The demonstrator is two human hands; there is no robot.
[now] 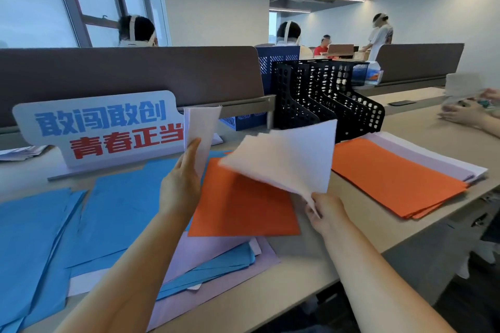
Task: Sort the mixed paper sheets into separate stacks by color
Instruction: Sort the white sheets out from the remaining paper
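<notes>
While left hand [180, 186] grips upright white sheet [201, 130], right hand [327, 213] pinches corner of tilted white sheet [286, 159], orange sheet [243, 211] beneath.

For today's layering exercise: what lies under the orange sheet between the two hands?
Lilac sheets and blue sheets stick out from beneath the near edge of the orange sheet. Whatever else lies under it is covered.
</notes>
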